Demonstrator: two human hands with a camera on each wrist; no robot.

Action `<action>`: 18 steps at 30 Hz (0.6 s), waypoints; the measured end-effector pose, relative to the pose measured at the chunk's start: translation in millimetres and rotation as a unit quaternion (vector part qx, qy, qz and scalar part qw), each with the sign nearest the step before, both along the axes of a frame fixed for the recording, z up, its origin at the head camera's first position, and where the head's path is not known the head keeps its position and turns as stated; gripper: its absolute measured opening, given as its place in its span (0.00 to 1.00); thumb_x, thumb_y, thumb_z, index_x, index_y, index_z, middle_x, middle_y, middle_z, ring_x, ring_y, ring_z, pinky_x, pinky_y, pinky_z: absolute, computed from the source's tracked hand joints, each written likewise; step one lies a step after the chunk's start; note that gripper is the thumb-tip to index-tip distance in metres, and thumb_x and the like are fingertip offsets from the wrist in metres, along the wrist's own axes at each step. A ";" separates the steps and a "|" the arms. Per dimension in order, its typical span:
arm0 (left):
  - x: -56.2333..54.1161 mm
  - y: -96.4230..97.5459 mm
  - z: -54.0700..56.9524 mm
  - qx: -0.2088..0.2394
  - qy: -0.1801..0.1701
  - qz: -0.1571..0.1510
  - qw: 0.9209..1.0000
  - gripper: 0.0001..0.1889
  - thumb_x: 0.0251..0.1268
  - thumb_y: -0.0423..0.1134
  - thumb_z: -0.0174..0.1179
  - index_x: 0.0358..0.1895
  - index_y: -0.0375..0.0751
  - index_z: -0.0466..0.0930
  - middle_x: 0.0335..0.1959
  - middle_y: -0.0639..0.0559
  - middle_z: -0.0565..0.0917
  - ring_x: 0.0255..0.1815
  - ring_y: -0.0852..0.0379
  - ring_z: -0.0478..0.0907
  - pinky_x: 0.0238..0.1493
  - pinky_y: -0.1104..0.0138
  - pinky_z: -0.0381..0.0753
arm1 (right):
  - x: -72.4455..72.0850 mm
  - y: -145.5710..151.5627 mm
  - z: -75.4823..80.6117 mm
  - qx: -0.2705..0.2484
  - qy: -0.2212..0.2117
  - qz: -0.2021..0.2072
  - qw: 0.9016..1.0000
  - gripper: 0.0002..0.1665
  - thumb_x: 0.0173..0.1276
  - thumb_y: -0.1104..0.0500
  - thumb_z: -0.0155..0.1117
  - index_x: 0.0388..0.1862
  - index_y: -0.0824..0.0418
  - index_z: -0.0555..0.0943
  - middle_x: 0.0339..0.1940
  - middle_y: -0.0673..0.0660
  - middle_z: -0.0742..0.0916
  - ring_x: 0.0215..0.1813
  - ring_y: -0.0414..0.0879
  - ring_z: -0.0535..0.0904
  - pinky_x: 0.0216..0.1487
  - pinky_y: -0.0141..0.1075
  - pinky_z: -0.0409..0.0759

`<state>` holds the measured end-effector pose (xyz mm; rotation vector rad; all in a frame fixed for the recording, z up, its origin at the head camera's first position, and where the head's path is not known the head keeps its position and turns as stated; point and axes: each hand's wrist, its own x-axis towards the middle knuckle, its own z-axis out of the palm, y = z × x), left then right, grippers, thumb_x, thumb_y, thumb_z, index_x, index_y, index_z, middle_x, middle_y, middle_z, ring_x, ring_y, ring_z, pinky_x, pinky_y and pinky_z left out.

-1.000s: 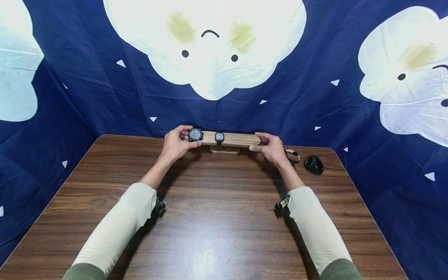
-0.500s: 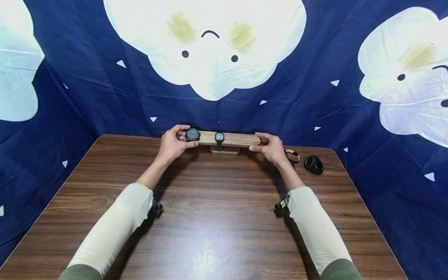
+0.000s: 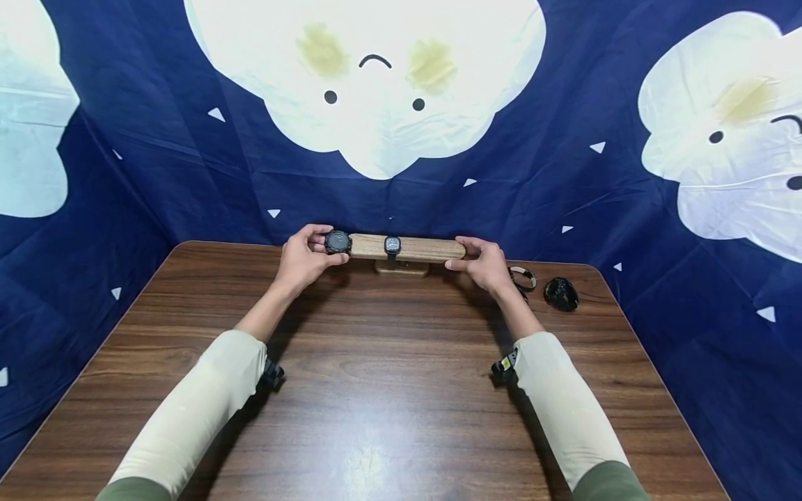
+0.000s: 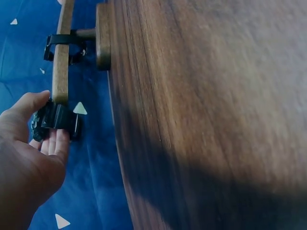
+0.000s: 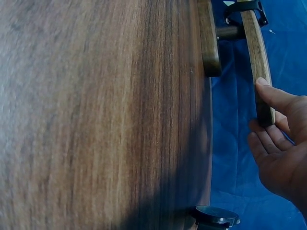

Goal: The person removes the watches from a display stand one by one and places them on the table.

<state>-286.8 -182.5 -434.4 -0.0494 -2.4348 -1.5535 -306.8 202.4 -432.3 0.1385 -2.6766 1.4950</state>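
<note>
A wooden watch stand, its long bar (image 3: 432,248) raised on a base (image 3: 402,270), stands at the table's far edge. My left hand (image 3: 303,261) grips a round black watch (image 3: 338,241) between thumb and fingers at the bar's left end. In the left wrist view that watch (image 4: 56,116) overlaps the bar's tip, its strap closed in a loop. A smaller square-faced black watch (image 3: 392,245) is strapped round the bar near its middle. At the opposite end my right hand (image 3: 485,264) holds the bar, thumb on the near side, as the right wrist view also shows.
Right of the right hand, a looped band (image 3: 523,278) and a dark watch-like item (image 3: 560,294) lie on the brown wooden table (image 3: 388,390). A blue cloth (image 3: 207,174) with white clouds hangs close behind the table and at both sides.
The left hand has moved left with the round watch, from over the bar to its end, baring more wood. My right hand has kept its place on the bar.
</note>
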 end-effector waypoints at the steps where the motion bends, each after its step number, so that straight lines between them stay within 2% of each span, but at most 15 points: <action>1: 0.2 -0.4 0.1 0.000 0.000 0.000 1.000 0.38 0.52 0.34 0.88 0.69 0.39 0.84 0.50 0.43 0.85 0.42 0.58 0.83 0.42 0.77 0.79 | -0.3 0.1 -0.1 0.002 0.001 0.000 1.000 0.43 0.63 0.60 0.89 0.76 0.62 0.83 0.66 0.64 0.90 0.66 0.59 0.87 0.70 0.51 0.80; 18: 5.7 -7.1 1.7 -0.006 0.005 -0.008 1.000 0.38 0.51 0.32 0.87 0.69 0.38 0.85 0.48 0.44 0.83 0.41 0.59 0.80 0.41 0.78 0.78 | 0.3 1.0 1.2 0.014 0.003 0.004 1.000 0.42 0.63 0.60 0.88 0.76 0.63 0.82 0.65 0.65 0.90 0.66 0.59 0.87 0.70 0.50 0.80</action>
